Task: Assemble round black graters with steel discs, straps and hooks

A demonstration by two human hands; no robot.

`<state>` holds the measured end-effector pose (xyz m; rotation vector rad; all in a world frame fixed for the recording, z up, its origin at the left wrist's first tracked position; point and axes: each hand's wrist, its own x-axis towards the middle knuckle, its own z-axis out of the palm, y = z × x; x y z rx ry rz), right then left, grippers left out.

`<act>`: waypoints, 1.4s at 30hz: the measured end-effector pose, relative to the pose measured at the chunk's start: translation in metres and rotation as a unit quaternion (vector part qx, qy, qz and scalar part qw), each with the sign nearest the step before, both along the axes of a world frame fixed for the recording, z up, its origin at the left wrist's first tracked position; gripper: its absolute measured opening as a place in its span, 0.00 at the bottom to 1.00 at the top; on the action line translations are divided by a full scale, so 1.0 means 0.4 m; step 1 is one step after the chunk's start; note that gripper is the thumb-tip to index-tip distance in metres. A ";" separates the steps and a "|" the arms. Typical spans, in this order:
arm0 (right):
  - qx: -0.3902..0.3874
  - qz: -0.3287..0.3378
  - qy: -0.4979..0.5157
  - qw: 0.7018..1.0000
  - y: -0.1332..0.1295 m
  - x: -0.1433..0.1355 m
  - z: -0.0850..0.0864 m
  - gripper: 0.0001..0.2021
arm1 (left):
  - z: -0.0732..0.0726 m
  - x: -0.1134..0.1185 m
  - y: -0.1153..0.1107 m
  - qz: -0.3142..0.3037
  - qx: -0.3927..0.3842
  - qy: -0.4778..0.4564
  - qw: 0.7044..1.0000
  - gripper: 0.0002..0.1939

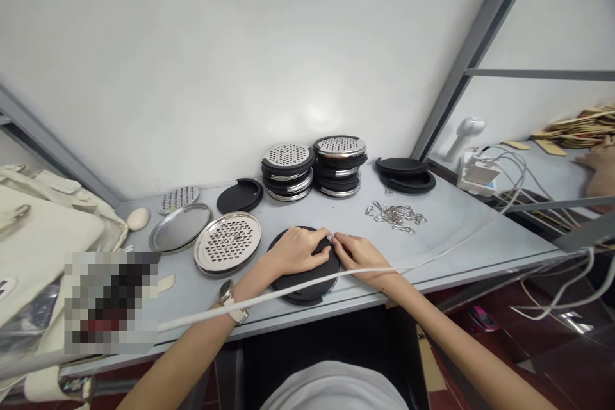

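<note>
A round black disc (pixel 302 278) lies flat near the table's front edge. My left hand (pixel 300 251) rests over its upper part, thumb and fingers closed around a small metal piece (pixel 330 239) at the disc's upper right rim. From the right, my right hand (pixel 358 257) pinches at the same small piece, its fingertips close to those of my left hand. Just left of the disc sits a round metal grater plate (pixel 229 241). Loose metal clips (pixel 396 215) are scattered to the right, beyond my right hand.
Stacks of black-rimmed graters (pixel 287 182) (pixel 340 174) stand at the back. Black discs (pixel 405 182) lie at the right, metal plates (pixel 180 228) at the left. A white cable (pixel 288 293) crosses before my hands. Cream bags (pixel 48 218) fill the left; a person's hand (pixel 600 170) shows far right.
</note>
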<state>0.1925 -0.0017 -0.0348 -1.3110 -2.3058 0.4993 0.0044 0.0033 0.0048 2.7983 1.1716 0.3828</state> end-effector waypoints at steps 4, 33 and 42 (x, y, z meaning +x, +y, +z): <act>0.006 0.002 0.000 1.000 0.002 0.000 -0.003 0.13 | 0.000 0.001 0.000 0.001 -0.002 -0.002 1.000 0.08; 0.006 0.003 0.005 1.000 0.000 -0.001 -0.001 0.13 | -0.007 -0.001 0.003 0.001 0.005 0.002 1.000 0.09; 0.008 0.001 0.000 1.000 0.001 0.002 -0.005 0.13 | -0.007 0.000 0.002 0.008 0.006 0.010 1.000 0.11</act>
